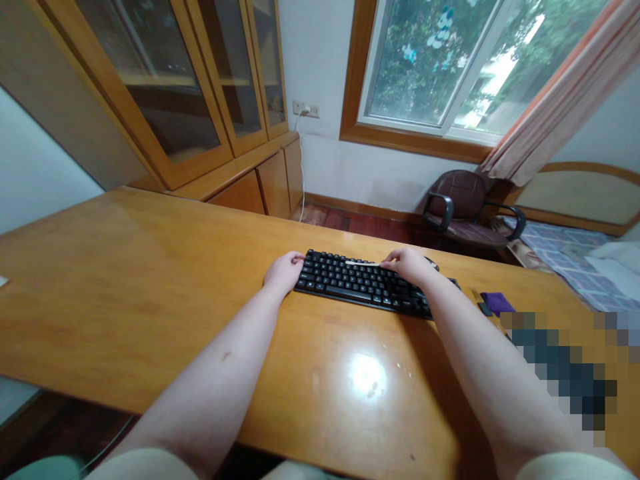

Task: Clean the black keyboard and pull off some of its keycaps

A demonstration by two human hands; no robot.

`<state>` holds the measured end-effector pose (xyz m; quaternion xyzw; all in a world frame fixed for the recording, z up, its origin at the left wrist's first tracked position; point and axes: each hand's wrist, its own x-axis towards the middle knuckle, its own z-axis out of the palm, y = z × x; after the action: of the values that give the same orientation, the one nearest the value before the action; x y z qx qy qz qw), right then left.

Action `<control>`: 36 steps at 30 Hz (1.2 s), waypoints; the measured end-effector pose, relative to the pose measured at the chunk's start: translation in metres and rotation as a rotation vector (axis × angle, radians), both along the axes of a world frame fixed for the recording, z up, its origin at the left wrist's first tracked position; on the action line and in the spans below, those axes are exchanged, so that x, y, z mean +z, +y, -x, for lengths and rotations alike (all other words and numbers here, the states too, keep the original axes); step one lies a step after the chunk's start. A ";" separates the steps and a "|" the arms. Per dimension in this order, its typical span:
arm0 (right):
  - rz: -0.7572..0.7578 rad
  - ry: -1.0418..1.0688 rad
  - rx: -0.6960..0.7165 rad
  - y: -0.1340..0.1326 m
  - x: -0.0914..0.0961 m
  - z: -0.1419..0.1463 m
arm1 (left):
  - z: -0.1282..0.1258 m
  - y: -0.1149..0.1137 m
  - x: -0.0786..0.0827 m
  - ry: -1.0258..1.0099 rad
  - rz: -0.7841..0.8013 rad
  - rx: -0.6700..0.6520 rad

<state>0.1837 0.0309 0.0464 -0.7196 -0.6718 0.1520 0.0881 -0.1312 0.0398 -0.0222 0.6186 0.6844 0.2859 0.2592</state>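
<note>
A black keyboard [350, 283] lies flat on the wooden table. My left hand [285, 272] grips its left end, with the thumb and fingers closed at the upper left corner. Over the upper rows of keys, my right hand [407, 265] pinches a thin whitish stick [363, 263], which points left along the keys. Its tip is too small to make out. My right hand and forearm cover part of the keyboard's right end. A small dark object [432, 264] shows just behind that hand.
On the table [150, 280], right of the keyboard, lie a purple cloth [497, 302] and a small dark item [485, 309]. A pixelated patch hides the area beyond them. Past the far edge stands a brown armchair [457, 200]; a glass-door cabinet [225, 133] is at the left.
</note>
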 end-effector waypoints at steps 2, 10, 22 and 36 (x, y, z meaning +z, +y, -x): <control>0.006 0.009 -0.012 0.002 -0.003 -0.006 | 0.000 0.000 0.000 0.002 0.005 0.002; -0.021 0.080 0.001 0.001 -0.008 -0.037 | 0.000 0.001 -0.002 0.005 -0.005 -0.005; -0.023 0.037 -0.114 -0.033 0.002 -0.098 | 0.001 0.003 -0.007 0.013 -0.004 0.000; -0.241 -0.218 -0.171 -0.094 0.011 -0.101 | 0.003 0.004 -0.008 0.002 -0.010 -0.011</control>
<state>0.2842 -0.0631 0.0577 -0.7706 -0.6270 -0.0166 0.1130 -0.1337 0.0440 -0.0301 0.6238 0.6799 0.2872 0.2571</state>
